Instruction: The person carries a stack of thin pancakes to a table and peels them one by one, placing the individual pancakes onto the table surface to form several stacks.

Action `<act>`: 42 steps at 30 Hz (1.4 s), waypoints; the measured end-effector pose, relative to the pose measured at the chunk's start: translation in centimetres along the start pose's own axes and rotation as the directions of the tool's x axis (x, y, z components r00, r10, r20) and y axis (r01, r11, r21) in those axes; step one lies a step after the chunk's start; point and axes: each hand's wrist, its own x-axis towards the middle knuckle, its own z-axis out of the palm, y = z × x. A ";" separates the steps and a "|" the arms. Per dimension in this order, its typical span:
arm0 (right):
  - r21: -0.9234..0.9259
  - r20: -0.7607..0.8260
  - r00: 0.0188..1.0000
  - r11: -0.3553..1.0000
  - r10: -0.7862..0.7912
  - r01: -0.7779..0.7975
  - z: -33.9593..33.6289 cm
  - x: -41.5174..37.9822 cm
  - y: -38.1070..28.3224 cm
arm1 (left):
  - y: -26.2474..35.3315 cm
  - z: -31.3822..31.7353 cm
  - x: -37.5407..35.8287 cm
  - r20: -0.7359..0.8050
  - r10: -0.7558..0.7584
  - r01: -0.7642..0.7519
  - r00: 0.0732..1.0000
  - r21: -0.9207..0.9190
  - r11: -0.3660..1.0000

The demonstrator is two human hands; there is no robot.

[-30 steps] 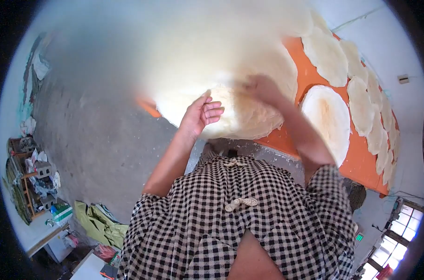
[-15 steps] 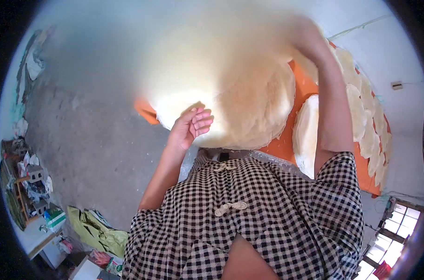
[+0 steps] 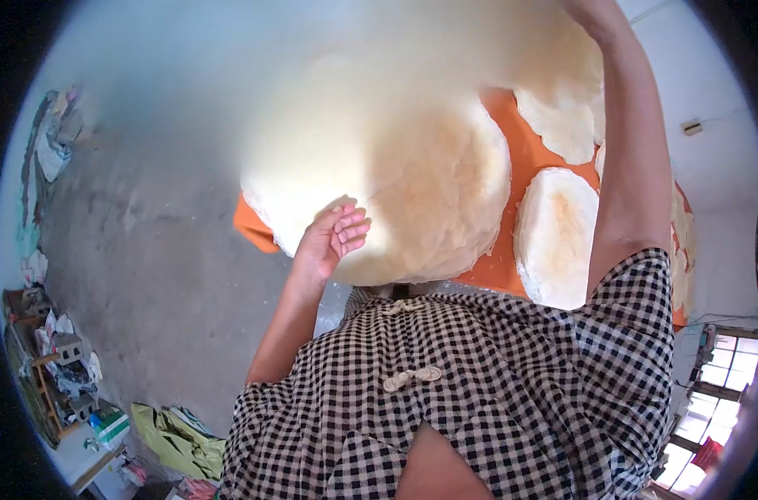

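A thick stack of big round, pale flatbreads point(image 3: 445, 200) lies in front of me, its top browned in patches. My left hand point(image 3: 337, 236) is at its near left edge, palm turned up, fingers loosely curled and holding nothing visible. My right arm stretches far forward; my right hand point(image 3: 594, 12) is at the top edge of the view, its fingers blurred and cut off. Below that hand a thin flatbread sheet point(image 3: 562, 125) lies on an orange cloth point(image 3: 516, 133). Beside the large stack, under my right forearm, sits a smaller oval stack point(image 3: 555, 237).
More flatbread sheets point(image 3: 683, 242) lie on the orange surface to the right. Bare grey floor point(image 3: 154, 275) spreads to the left, with piled household goods point(image 3: 62, 358) and an olive-green sheet point(image 3: 179, 442) at its edge. A barred window point(image 3: 725, 375) is at the lower right.
My right hand has moved farther forward and to the right. The view has shifted, showing more of the smaller stack. My left hand stays by the large stack, its pose much the same.
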 end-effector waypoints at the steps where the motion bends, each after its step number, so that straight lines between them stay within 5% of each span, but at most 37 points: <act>1: 0.063 -0.024 0.984 0.982 -0.176 0.177 -1.1 -1.9 -1.9 | 0.2 0.4 -0.3 0.003 0.012 -0.012 1.000 -0.008 1.000; 4: -0.150 0.086 0.990 0.981 -0.108 0.120 2.0 -3.3 2.7 | 0.2 0.3 -0.1 0.072 0.047 -0.039 0.996 -0.100 0.994; 8: -0.064 0.291 0.854 0.882 -0.432 0.468 9.9 -14.9 0.1 | 1.5 0.2 -0.4 0.206 0.118 -0.048 0.971 -0.316 0.948; 9: 0.153 0.104 0.780 0.785 -0.617 0.600 13.4 -18.1 1.6 | 1.7 -0.1 -0.4 0.215 0.130 -0.049 0.968 -0.346 0.937; 12: 0.202 0.556 0.694 0.884 -0.458 0.421 18.6 -27.4 2.9 | 2.3 1.5 -1.4 0.002 0.061 -0.053 0.998 -0.449 0.892; 15: 0.202 0.210 0.882 0.901 -0.423 0.384 19.7 -31.4 2.6 | -0.2 -0.7 0.0 -0.133 0.084 -0.113 0.988 -0.230 0.967; 23: 0.171 0.253 0.883 0.917 -0.394 0.360 20.0 -32.1 3.7 | -0.3 0.3 0.9 -0.354 0.012 -0.037 0.935 -0.063 0.997; 30: 0.294 0.366 0.903 0.948 -0.225 0.117 18.0 -27.4 1.9 | 0.5 -1.4 -0.6 0.146 0.106 -0.053 0.984 -0.328 0.943; 31: 0.293 0.405 0.893 0.953 -0.199 0.079 17.3 -25.9 1.5 | 0.5 0.0 -1.4 0.065 0.110 -0.084 0.992 -0.319 0.944; 33: 0.351 0.231 0.936 0.920 -0.265 0.174 17.2 -22.5 1.6 | -0.5 -0.3 -0.9 0.170 0.062 -0.013 0.983 -0.271 0.962; 35: 0.307 0.360 0.916 0.950 -0.175 0.060 12.7 -17.4 0.2 | -1.7 -0.3 0.0 0.236 0.011 0.039 0.972 -0.205 0.978; 38: 0.547 0.316 0.940 0.786 0.127 -0.289 5.5 -12.7 -0.5 | -2.8 0.0 2.5 0.288 -0.042 0.096 0.957 -0.174 0.980; 40: 0.780 0.408 0.859 0.371 0.308 -0.503 4.0 -11.8 0.8 | -2.2 0.6 3.5 0.307 -0.009 0.087 0.952 -0.244 0.966; 42: 0.882 0.408 0.852 0.099 0.327 -0.460 3.4 -12.2 2.9 | -1.3 0.9 4.0 0.326 0.055 0.058 0.944 -0.326 0.944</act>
